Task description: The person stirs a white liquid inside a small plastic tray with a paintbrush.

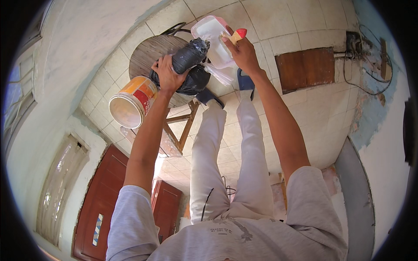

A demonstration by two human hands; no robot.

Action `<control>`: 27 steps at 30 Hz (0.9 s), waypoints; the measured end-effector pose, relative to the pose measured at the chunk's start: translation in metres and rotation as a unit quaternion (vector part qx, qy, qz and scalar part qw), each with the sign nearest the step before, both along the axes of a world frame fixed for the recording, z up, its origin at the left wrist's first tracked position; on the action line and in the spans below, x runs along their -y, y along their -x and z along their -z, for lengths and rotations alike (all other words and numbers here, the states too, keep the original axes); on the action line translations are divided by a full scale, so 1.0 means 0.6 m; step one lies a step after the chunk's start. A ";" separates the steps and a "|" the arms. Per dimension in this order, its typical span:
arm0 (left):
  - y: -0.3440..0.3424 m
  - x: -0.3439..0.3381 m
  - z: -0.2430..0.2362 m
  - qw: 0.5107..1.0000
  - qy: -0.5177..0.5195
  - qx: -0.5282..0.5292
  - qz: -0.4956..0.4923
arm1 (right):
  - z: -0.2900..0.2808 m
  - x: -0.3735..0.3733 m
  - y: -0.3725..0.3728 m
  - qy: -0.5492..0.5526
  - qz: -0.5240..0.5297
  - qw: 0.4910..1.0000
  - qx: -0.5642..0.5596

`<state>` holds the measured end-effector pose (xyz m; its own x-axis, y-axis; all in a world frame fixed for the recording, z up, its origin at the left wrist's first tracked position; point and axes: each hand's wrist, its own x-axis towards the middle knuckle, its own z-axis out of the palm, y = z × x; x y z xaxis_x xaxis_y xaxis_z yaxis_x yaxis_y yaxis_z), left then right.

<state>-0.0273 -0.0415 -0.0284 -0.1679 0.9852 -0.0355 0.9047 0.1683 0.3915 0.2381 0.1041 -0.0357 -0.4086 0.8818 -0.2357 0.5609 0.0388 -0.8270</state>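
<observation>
My left hand (167, 74) grips a black plastic bundle beside a dark, smeared, rounded wrapped item (189, 56); another black bag (195, 82) lies under it on the round wooden stool top (141, 58). My right hand (239, 54) is closed on a white tray (211, 30) with a pinkish rim and on a tan, red-tipped handle (241, 35); what the handle belongs to is unclear. A pale plastic bag (220, 76) hangs below the tray. An orange and red bucket (126, 111) with a white rim sits at the stool's left edge.
Below are my legs and slippers (245, 80) on a tiled floor (287, 26). Right of me are a brown floor panel (305, 69) and cables (365, 87) by patchy walls. Red doors (100, 191) and a curtained window (58, 182) are at the lower left.
</observation>
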 end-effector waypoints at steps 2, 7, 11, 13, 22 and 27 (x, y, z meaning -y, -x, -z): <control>0.003 -0.006 0.003 0.999 0.022 -0.012 0.020 | 0.014 0.000 -0.007 -0.008 0.006 1.000 -0.004; 0.006 0.003 0.005 0.999 -0.008 -0.021 0.033 | 0.005 0.010 0.003 -0.017 0.033 0.998 -0.045; 0.022 0.012 0.010 0.998 0.033 -0.021 0.041 | 0.006 0.009 0.005 -0.001 0.029 0.999 -0.023; 0.022 0.005 0.011 0.998 0.035 -0.019 0.047 | 0.015 0.010 0.001 -0.009 0.028 1.000 -0.011; 0.021 -0.002 0.002 0.996 0.075 -0.040 0.039 | 0.014 0.015 0.008 -0.018 0.034 0.999 -0.012; -0.019 -0.039 -0.034 0.997 0.067 -0.017 0.020 | 0.027 0.022 -0.006 -0.025 0.039 0.999 -0.006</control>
<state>-0.0161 -0.0182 -0.0079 -0.1320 0.9778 -0.1630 0.9242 0.1808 0.3364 0.2414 0.0908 -0.0518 -0.3416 0.9214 -0.1856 0.5533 0.0375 -0.8321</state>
